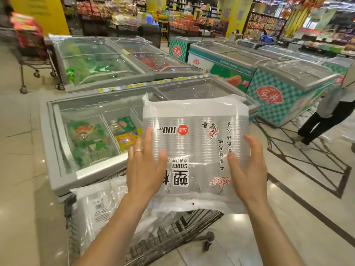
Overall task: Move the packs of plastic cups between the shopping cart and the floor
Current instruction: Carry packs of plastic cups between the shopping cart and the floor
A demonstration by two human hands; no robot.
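1. Hovering above the shopping cart [172, 237]: one clear pack of plastic cups [196, 146], off the floor [288, 217] and clear of the cart's wire. Its print reads upside down to the holder, and "100" is legible.
2. The left hand [144, 169] lies flat on the pack's left side with fingers straight and spread and the thumb on the front face. There is a ring [138, 150] on one finger.
3. The right hand [247, 169] does the same on the right side, with straight fingers and the thumb on the front. The pack is squeezed between the two palms.
4. A second pack [96, 204] lies inside the cart, towards its left side. One cart wheel [208, 240] rests on the tiles.
5. A chest freezer [63, 150] stands just beyond the cart, with green and yellow packets under its glass lid. More freezers are behind it.
6. Another person [326, 116] stands at the far right, near a green-checked freezer [284, 104].
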